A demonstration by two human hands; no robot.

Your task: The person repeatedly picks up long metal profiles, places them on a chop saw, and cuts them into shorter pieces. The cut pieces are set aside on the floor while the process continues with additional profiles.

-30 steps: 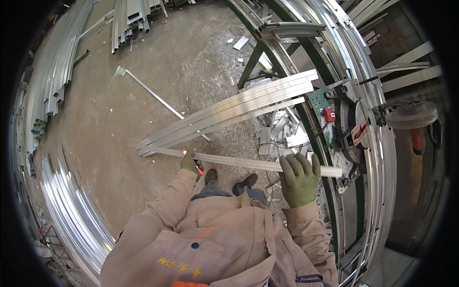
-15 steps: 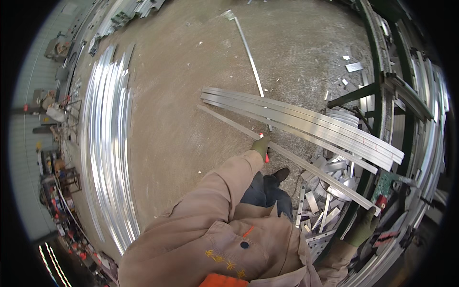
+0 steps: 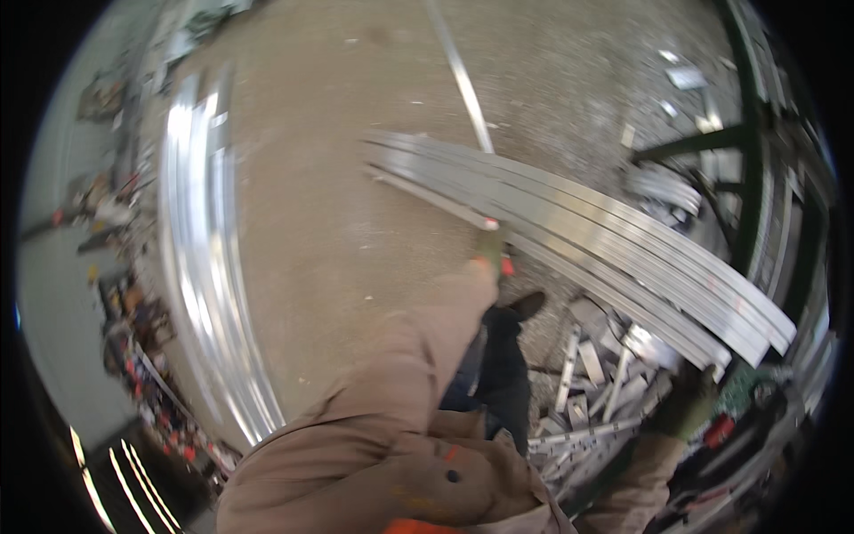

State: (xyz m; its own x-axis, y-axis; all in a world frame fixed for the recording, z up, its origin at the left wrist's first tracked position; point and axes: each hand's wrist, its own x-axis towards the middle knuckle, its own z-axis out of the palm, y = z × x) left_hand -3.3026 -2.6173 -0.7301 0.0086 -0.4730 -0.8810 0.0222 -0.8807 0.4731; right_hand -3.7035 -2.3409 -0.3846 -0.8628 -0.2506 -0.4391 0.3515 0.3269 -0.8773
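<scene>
My left hand [image 3: 491, 244], in a dark green glove, grips the near edge of a long aluminium profile [image 3: 614, 291] around its middle. A small red object [image 3: 508, 266] sticks out below that hand, with a red and white tip above it; its kind is too blurred to tell. At the profile's right end is my right hand [image 3: 683, 408], also gloved, its fingers closed about the end and partly lost in blur. The held profile lies along the near side of a row of flat aluminium profiles [image 3: 578, 214], touching or nearly touching it.
A green steel frame [image 3: 754, 205] stands at the right. Aluminium offcuts [image 3: 592, 369] are heaped below the profiles, by my foot. More long profiles [image 3: 200, 240] lie on the floor at left, and a thin strip [image 3: 461, 80] lies beyond the row.
Both hands have moved the held profile away from me, closing the gap to the row. The whole view has shifted and blurred.
</scene>
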